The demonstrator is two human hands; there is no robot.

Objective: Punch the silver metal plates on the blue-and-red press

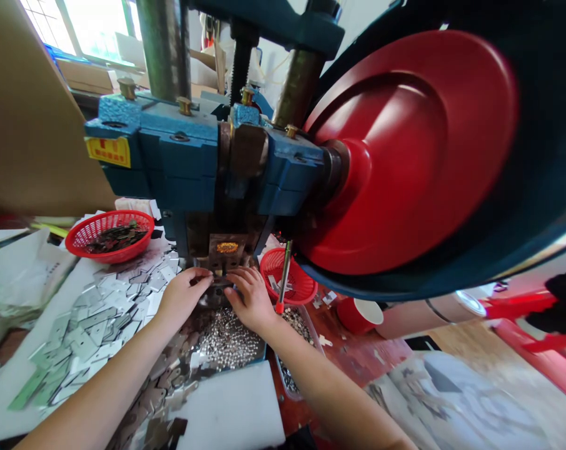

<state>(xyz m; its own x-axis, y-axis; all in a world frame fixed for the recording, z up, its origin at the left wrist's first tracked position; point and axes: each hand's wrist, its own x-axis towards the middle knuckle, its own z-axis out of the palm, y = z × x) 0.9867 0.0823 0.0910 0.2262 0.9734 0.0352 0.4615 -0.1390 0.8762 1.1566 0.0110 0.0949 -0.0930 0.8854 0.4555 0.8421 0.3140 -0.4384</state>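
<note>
Both of my hands are at the base of a blue press (pixel 180 162), under its ram. My left hand (pixel 182 294) comes in from the left, thumb and index finger pinched together at the die (pixel 212 294); what they hold is too small to make out. From the right, my right hand (pixel 250 297) reaches the same die, its fingers bent over the edge and the thumb apart below them. Whether it grips a part cannot be seen. Just below the hands lies a heap of small shiny metal pieces (pixel 229 337). Flat metal plates (pixel 90 331) are piled at the left.
A red basket (pixel 109 250) with dark parts stands at the left, another red basket (pixel 270 265) behind my right hand. A big red flywheel (pixel 414 150) fills the upper right. A white block (pixel 236 412) lies in front, beside a clear bin (pixel 287 381).
</note>
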